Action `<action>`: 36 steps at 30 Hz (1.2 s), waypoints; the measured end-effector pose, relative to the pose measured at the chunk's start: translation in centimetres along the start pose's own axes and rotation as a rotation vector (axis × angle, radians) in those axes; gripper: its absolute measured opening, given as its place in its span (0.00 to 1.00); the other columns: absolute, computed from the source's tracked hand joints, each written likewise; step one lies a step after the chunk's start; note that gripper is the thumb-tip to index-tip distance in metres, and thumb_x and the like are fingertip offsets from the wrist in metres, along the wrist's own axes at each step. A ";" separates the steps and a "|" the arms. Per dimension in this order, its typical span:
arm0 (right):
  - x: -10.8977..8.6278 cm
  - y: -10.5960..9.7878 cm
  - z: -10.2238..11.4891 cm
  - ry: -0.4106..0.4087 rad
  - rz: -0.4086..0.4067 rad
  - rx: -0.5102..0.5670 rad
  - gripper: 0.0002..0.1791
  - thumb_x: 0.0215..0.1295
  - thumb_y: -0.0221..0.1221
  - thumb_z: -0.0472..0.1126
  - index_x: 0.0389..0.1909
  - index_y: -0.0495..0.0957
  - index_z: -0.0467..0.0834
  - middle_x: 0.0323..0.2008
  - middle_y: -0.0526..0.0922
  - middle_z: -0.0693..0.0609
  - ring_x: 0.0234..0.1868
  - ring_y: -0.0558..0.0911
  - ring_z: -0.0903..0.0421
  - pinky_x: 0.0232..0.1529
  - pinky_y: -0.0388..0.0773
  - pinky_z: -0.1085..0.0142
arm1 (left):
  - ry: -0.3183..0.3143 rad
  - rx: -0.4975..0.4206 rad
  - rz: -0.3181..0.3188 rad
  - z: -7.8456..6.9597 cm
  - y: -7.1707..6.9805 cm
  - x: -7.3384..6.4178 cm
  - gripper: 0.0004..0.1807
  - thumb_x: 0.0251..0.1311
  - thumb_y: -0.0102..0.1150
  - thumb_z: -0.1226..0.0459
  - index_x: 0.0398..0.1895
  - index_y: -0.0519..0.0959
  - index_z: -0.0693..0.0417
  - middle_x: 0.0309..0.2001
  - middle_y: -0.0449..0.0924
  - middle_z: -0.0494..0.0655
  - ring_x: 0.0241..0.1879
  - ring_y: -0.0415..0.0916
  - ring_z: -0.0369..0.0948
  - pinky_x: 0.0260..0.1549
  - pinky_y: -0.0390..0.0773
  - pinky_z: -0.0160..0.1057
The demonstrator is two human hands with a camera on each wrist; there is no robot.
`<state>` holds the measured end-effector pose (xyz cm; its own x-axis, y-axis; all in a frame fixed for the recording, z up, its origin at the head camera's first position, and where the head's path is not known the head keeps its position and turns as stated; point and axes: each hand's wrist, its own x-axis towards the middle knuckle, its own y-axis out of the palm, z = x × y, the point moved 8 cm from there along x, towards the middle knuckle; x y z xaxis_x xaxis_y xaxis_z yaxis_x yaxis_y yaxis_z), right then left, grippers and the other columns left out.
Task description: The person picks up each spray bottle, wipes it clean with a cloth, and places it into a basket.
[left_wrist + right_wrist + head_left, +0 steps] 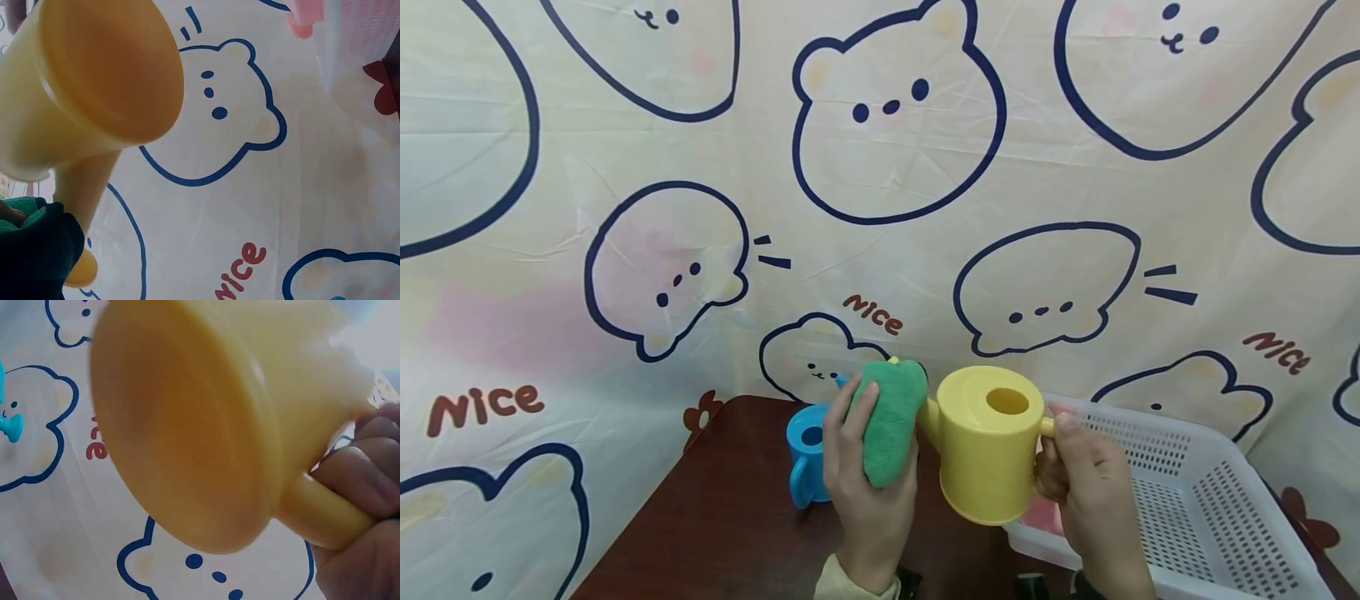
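Note:
My right hand (pixel 1093 487) grips the handle of a yellow watering can (pixel 988 454), raised over the table with its round opening on top. In the right wrist view the can's round base (pixel 181 437) faces the camera, and curled fingers (pixel 369 462) close round the handle. My left hand (pixel 872 492) holds a fuzzy green cloth (pixel 891 421) against the can's spout. The cloth (pixel 37 250) wraps the spout in the left wrist view, and the rounded spout end (pixel 82 270) pokes out past it. Behind the left hand, a blue watering can (pixel 807 462) stands on the table.
A white perforated basket (pixel 1232 508) stands at the right of the dark brown table (pixel 700 517). Something pink (pixel 1043 515) in it shows partly behind the yellow can. A cream curtain (pixel 880 267) with cartoon outlines hangs behind and around the table.

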<state>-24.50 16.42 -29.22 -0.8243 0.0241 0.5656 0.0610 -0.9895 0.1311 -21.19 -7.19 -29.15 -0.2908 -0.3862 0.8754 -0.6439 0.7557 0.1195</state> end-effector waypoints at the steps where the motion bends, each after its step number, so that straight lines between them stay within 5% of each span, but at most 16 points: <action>1: 0.0 0.1 0.1 -0.013 0.010 -0.005 0.22 0.86 0.40 0.35 0.24 0.65 0.39 0.16 0.55 0.48 0.14 0.52 0.49 0.12 0.49 0.58 | 0.004 0.005 0.000 0.0 0.0 0.0 0.38 0.49 0.78 0.78 0.66 0.76 0.59 0.66 0.76 0.61 0.64 0.79 0.53 0.68 0.77 0.33; 14: 0.0 -0.4 0.7 -0.119 0.056 0.107 0.22 0.85 0.36 0.29 0.25 0.66 0.37 0.16 0.54 0.48 0.14 0.51 0.51 0.12 0.46 0.59 | 0.069 -0.016 -0.212 0.2 -2.9 1.3 0.34 0.46 0.75 0.81 0.61 0.79 0.65 0.64 0.77 0.67 0.66 0.78 0.45 0.67 0.78 0.36; 19: -0.2 -0.4 0.7 -0.067 0.028 0.023 0.22 0.85 0.39 0.31 0.24 0.66 0.37 0.16 0.55 0.48 0.14 0.51 0.50 0.11 0.47 0.59 | 0.100 0.049 -0.130 0.1 -2.5 1.6 0.34 0.46 0.75 0.82 0.60 0.82 0.58 0.64 0.77 0.64 0.65 0.76 0.48 0.66 0.77 0.35; 23: -0.6 -0.4 0.7 -0.001 -0.016 -0.133 0.23 0.84 0.43 0.33 0.21 0.64 0.37 0.15 0.57 0.49 0.14 0.53 0.50 0.11 0.49 0.59 | 0.144 0.092 0.000 -0.1 -1.3 1.5 0.34 0.48 0.78 0.78 0.61 0.82 0.53 0.66 0.78 0.60 0.62 0.75 0.55 0.62 0.78 0.44; 27: -0.9 -0.5 1.1 0.018 -0.045 -0.232 0.24 0.83 0.46 0.32 0.19 0.63 0.38 0.14 0.57 0.50 0.13 0.54 0.52 0.10 0.49 0.60 | 0.106 0.137 0.104 0.3 -0.6 1.5 0.34 0.52 0.78 0.75 0.64 0.82 0.48 0.67 0.78 0.56 0.63 0.75 0.54 0.59 0.80 0.52; 31: -1.1 -0.6 1.3 0.036 -0.064 -0.282 0.24 0.82 0.48 0.32 0.18 0.64 0.39 0.15 0.57 0.50 0.13 0.54 0.53 0.10 0.50 0.59 | 0.066 0.156 0.131 0.9 -0.7 1.7 0.33 0.54 0.76 0.76 0.64 0.82 0.47 0.68 0.77 0.55 0.63 0.75 0.54 0.58 0.79 0.55; 36: -1.2 -0.5 1.4 0.009 -0.031 -0.307 0.23 0.80 0.50 0.29 0.19 0.65 0.39 0.15 0.59 0.50 0.14 0.57 0.55 0.10 0.53 0.60 | 0.084 0.172 0.063 0.9 -1.5 2.1 0.36 0.50 0.74 0.81 0.64 0.83 0.48 0.67 0.78 0.57 0.63 0.75 0.55 0.58 0.79 0.55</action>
<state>-22.74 17.05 -28.79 -0.8279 0.0552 0.5582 -0.1361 -0.9852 -0.1044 -21.49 -9.69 -27.90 -0.2793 -0.2898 0.9154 -0.7395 0.6730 -0.0125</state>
